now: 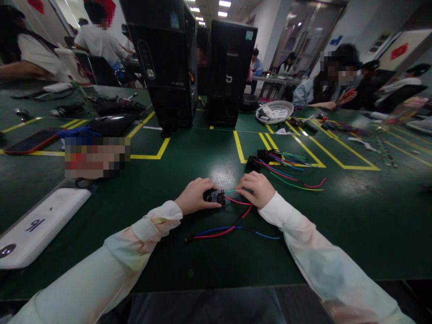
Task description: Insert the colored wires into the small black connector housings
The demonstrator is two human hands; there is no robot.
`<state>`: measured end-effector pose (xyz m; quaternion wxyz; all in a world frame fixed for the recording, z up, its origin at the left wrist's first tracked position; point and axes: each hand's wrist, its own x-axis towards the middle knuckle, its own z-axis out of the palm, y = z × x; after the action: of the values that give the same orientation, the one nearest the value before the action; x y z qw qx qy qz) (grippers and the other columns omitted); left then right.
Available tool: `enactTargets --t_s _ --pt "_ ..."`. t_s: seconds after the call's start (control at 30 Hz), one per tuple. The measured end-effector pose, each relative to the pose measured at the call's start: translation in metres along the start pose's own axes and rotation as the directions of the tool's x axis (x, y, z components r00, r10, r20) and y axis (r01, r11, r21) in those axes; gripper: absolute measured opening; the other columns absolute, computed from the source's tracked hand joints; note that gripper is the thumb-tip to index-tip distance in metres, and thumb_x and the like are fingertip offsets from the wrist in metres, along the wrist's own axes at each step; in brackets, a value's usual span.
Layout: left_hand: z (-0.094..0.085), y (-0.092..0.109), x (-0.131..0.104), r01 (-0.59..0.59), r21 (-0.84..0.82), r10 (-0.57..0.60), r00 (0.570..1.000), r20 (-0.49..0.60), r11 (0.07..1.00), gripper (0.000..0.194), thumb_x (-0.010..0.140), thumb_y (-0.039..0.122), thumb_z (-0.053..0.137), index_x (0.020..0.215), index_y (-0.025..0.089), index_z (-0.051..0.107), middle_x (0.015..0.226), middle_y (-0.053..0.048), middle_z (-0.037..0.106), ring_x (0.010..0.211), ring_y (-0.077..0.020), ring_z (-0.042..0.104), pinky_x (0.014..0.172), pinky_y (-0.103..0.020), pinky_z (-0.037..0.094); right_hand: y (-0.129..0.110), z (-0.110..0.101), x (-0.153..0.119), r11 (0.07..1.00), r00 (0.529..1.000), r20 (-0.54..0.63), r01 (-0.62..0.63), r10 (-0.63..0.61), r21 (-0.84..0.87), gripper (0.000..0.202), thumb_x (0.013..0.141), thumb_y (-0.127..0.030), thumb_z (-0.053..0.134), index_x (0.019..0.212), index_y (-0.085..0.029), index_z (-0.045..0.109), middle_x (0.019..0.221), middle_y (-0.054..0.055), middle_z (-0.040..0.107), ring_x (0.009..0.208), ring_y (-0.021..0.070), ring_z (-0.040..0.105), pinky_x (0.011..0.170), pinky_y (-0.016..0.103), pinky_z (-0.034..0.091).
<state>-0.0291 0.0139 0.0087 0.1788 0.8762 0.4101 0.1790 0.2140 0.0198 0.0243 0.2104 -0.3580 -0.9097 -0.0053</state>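
Observation:
My left hand (196,195) grips a small black electrical connector (215,196), its terminal side turned to the right. A green wire (231,191) runs from the connector into the pinched fingers of my right hand (257,188). Below it, a red wire (238,200) also comes out of the connector and passes under that hand. Nearer to me, a loose blue wire (219,229) and a red one lie crossed on the green table (168,265). Beyond my right hand sit black connectors (254,163) with several coloured wires trailing to the right.
Two black computer towers (221,72) stand ahead. A white basket (275,111) is at the back right. To the left lie a white case (43,227), a phone (32,140) and cables. Yellow tape marks the table. A person (332,81) sits across on the right.

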Motion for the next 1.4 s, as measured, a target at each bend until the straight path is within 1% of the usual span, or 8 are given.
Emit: enactTargets --t_s 0.1,0.33,0.43,0.6,0.8,1.0,1.2,1.4 --pt "0.000 0.001 0.000 0.001 0.001 -0.001 1.000 -0.001 1.000 0.045 0.069 0.056 0.061 0.101 0.025 0.059 0.098 -0.003 0.056 0.090 -0.0214 0.048 0.078 -0.033 0.036 -0.005 0.001 0.000 0.997 0.999 -0.039 -0.041 0.038 -0.058 0.020 0.087 -0.032 0.048 0.083 -0.021 0.064 0.082 0.004 0.060 0.080 0.0171 0.046 0.068 0.030 0.029" --pt "0.000 0.001 0.000 0.006 0.011 -0.006 1.000 -0.006 1.000 0.045 0.068 0.056 0.061 0.101 0.024 0.059 0.097 -0.003 0.056 0.089 -0.0213 0.048 0.077 -0.032 0.037 -0.011 0.002 0.002 0.999 0.993 -0.110 -0.035 0.036 0.013 0.020 0.088 -0.028 0.045 0.084 -0.019 0.062 0.081 0.005 0.058 0.077 0.0169 0.047 0.067 0.030 0.030" --pt "0.000 0.001 0.001 0.005 0.011 -0.005 1.000 0.000 1.000 0.045 0.068 0.056 0.061 0.100 0.024 0.059 0.097 -0.003 0.055 0.089 -0.0214 0.048 0.077 -0.032 0.037 -0.008 0.004 0.002 0.999 0.996 -0.083 -0.034 0.033 0.000 0.020 0.088 -0.029 0.045 0.085 -0.019 0.062 0.082 0.005 0.059 0.079 0.0170 0.047 0.067 0.029 0.030" --pt "0.000 0.001 0.000 0.003 0.022 -0.003 1.000 0.000 1.000 0.046 0.069 0.057 0.060 0.100 0.024 0.059 0.097 -0.003 0.055 0.087 -0.0211 0.048 0.077 -0.033 0.037 -0.003 0.006 -0.001 0.999 0.998 0.063 0.012 -0.009 -0.042 0.016 0.087 -0.028 0.048 0.081 -0.020 0.061 0.081 0.002 0.061 0.078 0.0160 0.047 0.067 0.029 0.028" --pt "0.001 0.000 0.000 0.006 0.027 -0.006 1.000 -0.002 1.000 0.046 0.069 0.057 0.060 0.100 0.024 0.059 0.097 -0.003 0.055 0.088 -0.0211 0.048 0.077 -0.032 0.037 -0.008 0.002 0.001 1.000 0.999 -0.047 0.011 -0.011 0.000 0.021 0.089 -0.027 0.041 0.085 -0.018 0.060 0.082 0.005 0.058 0.079 0.0161 0.048 0.069 0.029 0.029" --pt "0.001 0.000 0.000 0.010 0.034 -0.010 1.000 0.006 0.999 0.047 0.069 0.058 0.059 0.100 0.024 0.059 0.098 -0.003 0.055 0.089 -0.0213 0.048 0.078 -0.032 0.036 -0.007 0.003 0.000 0.999 0.997 0.071 0.024 -0.023 -0.024 0.020 0.088 -0.027 0.043 0.080 -0.018 0.059 0.078 0.004 0.059 0.074 0.0154 0.048 0.065 0.027 0.029" --pt "0.001 0.000 0.000 0.006 0.035 -0.005 1.000 -0.007 0.999 0.046 0.068 0.057 0.060 0.100 0.024 0.059 0.097 -0.003 0.055 0.089 -0.0214 0.048 0.077 -0.032 0.036 -0.014 -0.006 0.001 0.999 0.997 -0.074 0.033 -0.036 -0.036 0.018 0.088 -0.027 0.043 0.083 -0.018 0.058 0.079 0.004 0.059 0.077 0.0163 0.047 0.072 0.030 0.029" --pt "0.001 0.000 0.000 0.010 0.036 -0.010 1.000 0.002 0.999 0.046 0.069 0.057 0.060 0.100 0.024 0.059 0.098 -0.003 0.055 0.090 -0.0214 0.048 0.077 -0.032 0.036 -0.017 0.000 -0.001 0.997 0.999 0.034 0.028 -0.025 -0.078 0.018 0.088 -0.029 0.043 0.087 -0.018 0.057 0.081 0.004 0.059 0.076 0.0161 0.049 0.067 0.028 0.028"
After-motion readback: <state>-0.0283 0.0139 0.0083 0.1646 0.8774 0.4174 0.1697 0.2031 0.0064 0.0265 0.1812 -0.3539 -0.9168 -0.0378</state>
